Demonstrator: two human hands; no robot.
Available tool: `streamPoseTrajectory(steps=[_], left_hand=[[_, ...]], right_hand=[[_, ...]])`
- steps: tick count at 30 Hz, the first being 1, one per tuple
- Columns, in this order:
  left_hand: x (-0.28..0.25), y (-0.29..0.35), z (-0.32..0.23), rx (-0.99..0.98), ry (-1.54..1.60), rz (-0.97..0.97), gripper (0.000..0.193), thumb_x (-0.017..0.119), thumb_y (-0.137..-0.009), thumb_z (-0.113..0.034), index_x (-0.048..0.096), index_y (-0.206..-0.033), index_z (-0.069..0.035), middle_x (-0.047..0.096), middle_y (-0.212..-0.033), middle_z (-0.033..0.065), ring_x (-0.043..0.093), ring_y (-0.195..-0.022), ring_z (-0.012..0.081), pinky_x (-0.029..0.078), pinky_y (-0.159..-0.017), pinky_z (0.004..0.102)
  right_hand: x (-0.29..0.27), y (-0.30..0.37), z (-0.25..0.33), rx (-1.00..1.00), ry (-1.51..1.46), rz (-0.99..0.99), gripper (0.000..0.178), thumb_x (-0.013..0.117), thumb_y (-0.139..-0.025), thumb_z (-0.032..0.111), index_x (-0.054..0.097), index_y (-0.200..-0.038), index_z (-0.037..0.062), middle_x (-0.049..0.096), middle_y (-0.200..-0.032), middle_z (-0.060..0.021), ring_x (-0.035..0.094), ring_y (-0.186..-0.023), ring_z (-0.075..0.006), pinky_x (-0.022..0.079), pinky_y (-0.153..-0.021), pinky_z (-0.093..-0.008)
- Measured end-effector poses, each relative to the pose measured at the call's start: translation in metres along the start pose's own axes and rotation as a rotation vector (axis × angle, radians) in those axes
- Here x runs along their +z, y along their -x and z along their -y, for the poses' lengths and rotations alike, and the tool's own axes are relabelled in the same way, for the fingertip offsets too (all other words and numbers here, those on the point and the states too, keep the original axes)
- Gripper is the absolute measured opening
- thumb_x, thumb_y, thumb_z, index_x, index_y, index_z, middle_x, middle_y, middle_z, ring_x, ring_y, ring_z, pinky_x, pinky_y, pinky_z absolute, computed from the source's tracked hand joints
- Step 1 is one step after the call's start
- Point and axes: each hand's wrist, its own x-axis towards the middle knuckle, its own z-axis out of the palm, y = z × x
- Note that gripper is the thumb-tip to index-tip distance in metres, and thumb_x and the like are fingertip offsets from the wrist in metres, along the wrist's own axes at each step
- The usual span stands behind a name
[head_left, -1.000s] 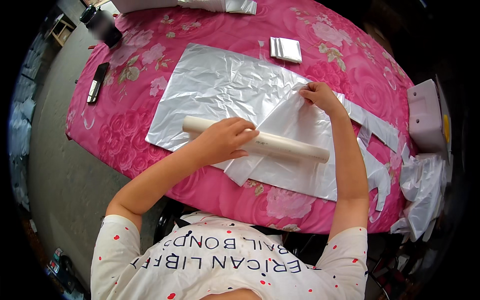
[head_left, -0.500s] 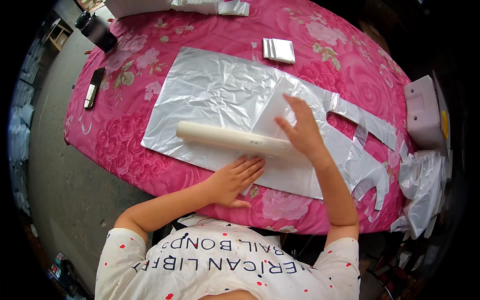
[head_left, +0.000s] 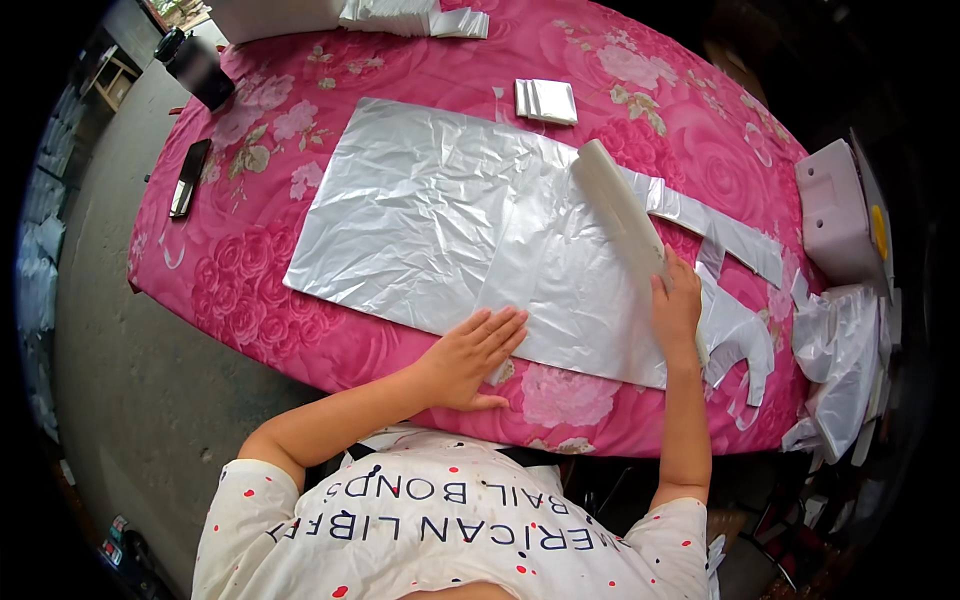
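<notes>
A silvery-white plastic carrier bag (head_left: 400, 205) lies flat and wrinkled across the table, its cut-out handles toward the right. My left hand (head_left: 470, 355) rests spread on the bag's near edge, fingers stretched out. A cream-white pipe (head_left: 618, 210) slants over the right part of the bag, its far end by the bag's far edge. My right hand (head_left: 677, 308) grips this pipe toward its near end; part of the grip is hidden.
Pink flowered cloth (head_left: 265, 265) covers the table. Folded bags (head_left: 546, 101) lie beyond the large one. A phone (head_left: 189, 178) and a dark bottle (head_left: 196, 68) stay at the left. At right are a pale box (head_left: 833, 205) and crumpled plastic (head_left: 838, 350).
The pipe has swung from lying lengthwise over the bag to slanting across its right part. My right hand has come nearer and right, closing on it. My left hand stays in place.
</notes>
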Motion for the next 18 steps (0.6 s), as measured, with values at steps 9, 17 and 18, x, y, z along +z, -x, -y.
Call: streamPoseTrajectory(steps=[9,17,18], left_hand=[[0.015,0.012,-0.038,-0.188,0.012,0.034,0.080,0.052,-0.079,-0.048,0.030,-0.135,0.005,0.023,-0.145,0.0211,0.020,-0.136,0.0321,0.019,-0.109,0.0440],[0.012,0.015,-0.034,-0.118,0.117,-0.030,0.074,0.059,-0.078,-0.039,0.033,-0.135,0.001,0.025,-0.144,0.0203,0.021,-0.135,0.0330,0.021,-0.108,0.0452],[0.010,0.016,-0.032,-0.093,0.151,-0.046,0.071,0.061,-0.078,-0.035,0.035,-0.135,0.000,0.027,-0.144,0.0197,0.023,-0.135,0.0327,0.022,-0.108,0.0449]], right_hand=[[0.026,0.038,0.091,-0.471,-0.211,0.180,0.048,0.064,-0.068,0.001,0.060,-0.114,0.0091,0.058,-0.111,-0.0080,0.052,-0.100,-0.0270,0.040,-0.089,-0.0399],[0.074,-0.079,0.075,-0.524,-0.127,-0.004,0.049,0.065,-0.070,0.001,0.057,-0.117,0.0101,0.058,-0.112,-0.0077,0.052,-0.103,-0.0281,0.040,-0.091,-0.0404],[0.071,-0.080,0.074,-0.536,-0.126,-0.027,0.047,0.064,-0.069,0.000,0.057,-0.115,0.0095,0.058,-0.111,-0.0083,0.052,-0.102,-0.0282,0.040,-0.090,-0.0401]])
